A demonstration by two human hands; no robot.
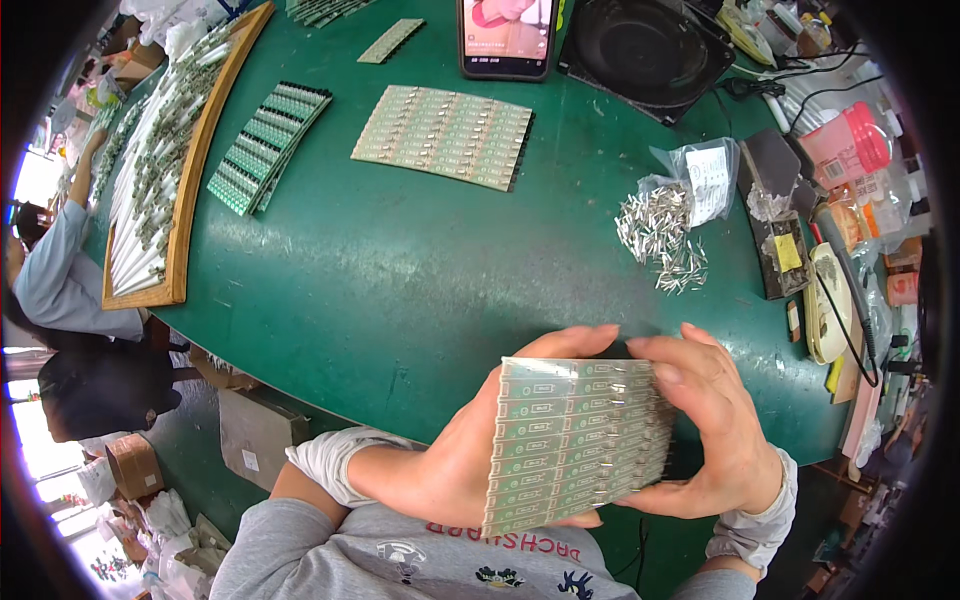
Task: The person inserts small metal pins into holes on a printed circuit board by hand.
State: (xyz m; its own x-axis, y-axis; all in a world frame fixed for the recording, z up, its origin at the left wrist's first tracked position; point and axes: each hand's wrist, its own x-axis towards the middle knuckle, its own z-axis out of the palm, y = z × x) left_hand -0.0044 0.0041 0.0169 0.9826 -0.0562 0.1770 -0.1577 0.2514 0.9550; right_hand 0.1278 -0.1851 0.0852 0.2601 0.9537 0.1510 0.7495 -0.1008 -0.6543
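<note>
A greenish circuit board panel (pixel 560 440), divided into many narrow strips, is held up close in front of me above the table's near edge. Small silvery parts stand on its right side. My left hand (pixel 450 465) grips the panel from the left, its palm partly behind the board. On the right, my right hand (pixel 715 420) curls around the other edge, fingers at the top and thumb side below. Beyond them a similar panel (pixel 440 135) lies flat on the table. A loose pile of small silvery metal parts (pixel 660 235) lies to the right, beside a clear plastic bag (pixel 705 175).
On the green table (pixel 400 270) are a stack of dark green boards (pixel 268 145) and a wooden tray (pixel 190 200) of white sticks. A phone (pixel 505 70) stands at the back beside a black round-centred frame (pixel 650 50). Cables and a soldering-iron-like tool (pixel 848 265) crowd the right. Another person's sleeve (pixel 60 270) shows left.
</note>
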